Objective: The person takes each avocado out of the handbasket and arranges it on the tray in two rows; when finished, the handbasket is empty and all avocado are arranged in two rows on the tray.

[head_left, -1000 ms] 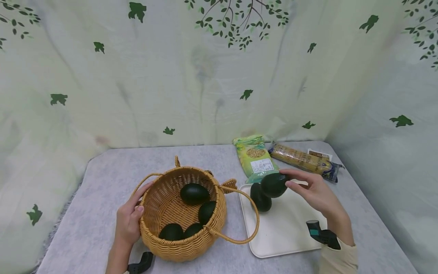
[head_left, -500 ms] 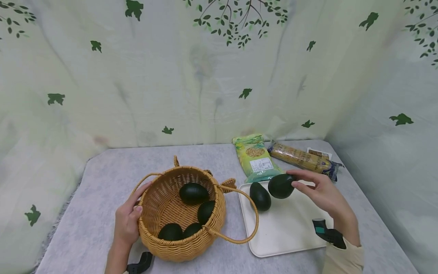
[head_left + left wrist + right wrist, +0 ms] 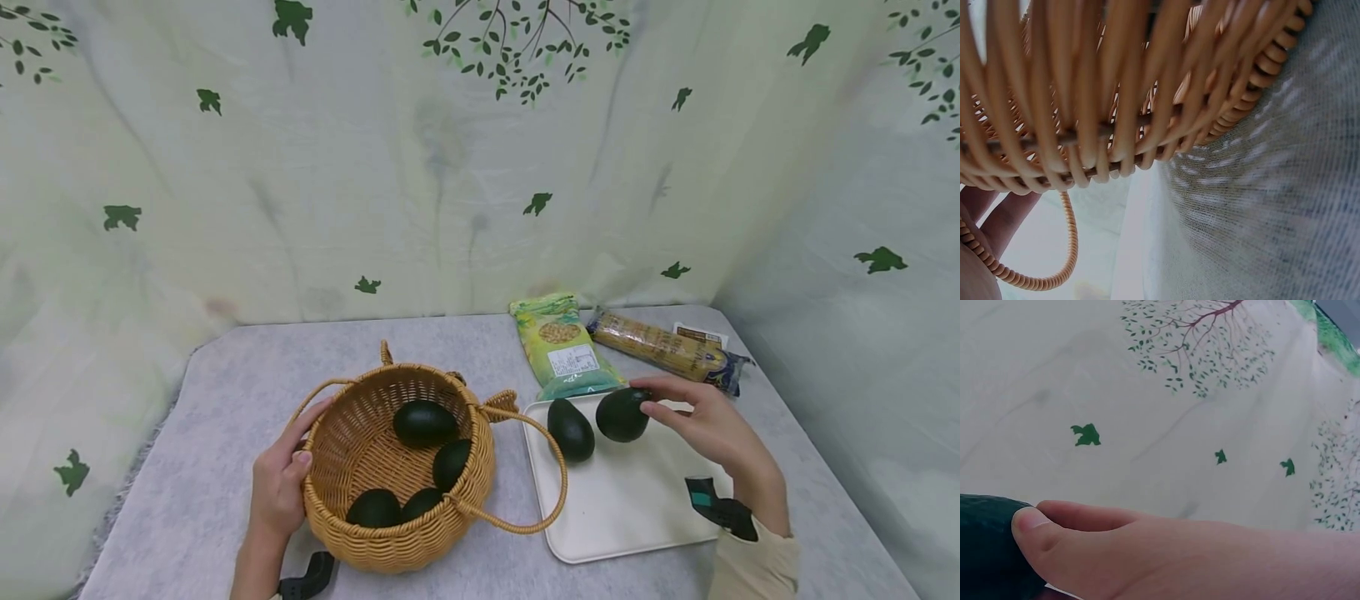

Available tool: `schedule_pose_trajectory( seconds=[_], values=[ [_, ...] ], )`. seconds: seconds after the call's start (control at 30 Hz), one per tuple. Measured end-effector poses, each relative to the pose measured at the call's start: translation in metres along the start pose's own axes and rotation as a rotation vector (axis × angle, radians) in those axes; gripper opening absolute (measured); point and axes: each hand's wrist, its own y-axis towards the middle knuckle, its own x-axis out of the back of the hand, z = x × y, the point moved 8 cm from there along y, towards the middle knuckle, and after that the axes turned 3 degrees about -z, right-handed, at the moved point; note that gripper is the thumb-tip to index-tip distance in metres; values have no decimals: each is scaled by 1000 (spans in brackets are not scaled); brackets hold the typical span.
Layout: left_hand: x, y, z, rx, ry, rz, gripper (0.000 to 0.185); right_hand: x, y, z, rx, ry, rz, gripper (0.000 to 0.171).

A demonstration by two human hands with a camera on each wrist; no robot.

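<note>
Grey cloth-covered table; right hand pinches a dark green oval avocado over a white rectangular tray. Left hand grips a round tan wicker basket by its rim.

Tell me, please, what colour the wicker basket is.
The wicker basket is golden tan; the head view shows it best.

held avocado: cut by right-wrist view's left edge | basket: cut by left-wrist view's top | left hand: cut by that view's left edge | label: print illegibly small | card: partly behind long packet
</note>
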Motion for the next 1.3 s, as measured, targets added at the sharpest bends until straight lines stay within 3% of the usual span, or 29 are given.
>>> schedule_pose_trajectory(
  seconds=[0.37, 0.67, 1.03, 1.3],
  values=[
    [-1, 1, 1, 10, 5, 3, 55, -6, 3, -7, 54, -79, 22, 38],
    [0, 1, 0, -6, 1, -1, 55, -17, 7, -9, 61, -132, 98, 36],
    [0, 2, 0, 0, 13, 1, 54, -22, 14, -8, 65, -146, 57, 36],
    [0, 0, 1, 13, -4, -2, 54, -35, 20, -17, 18, -131, 90, 51]
  ],
)
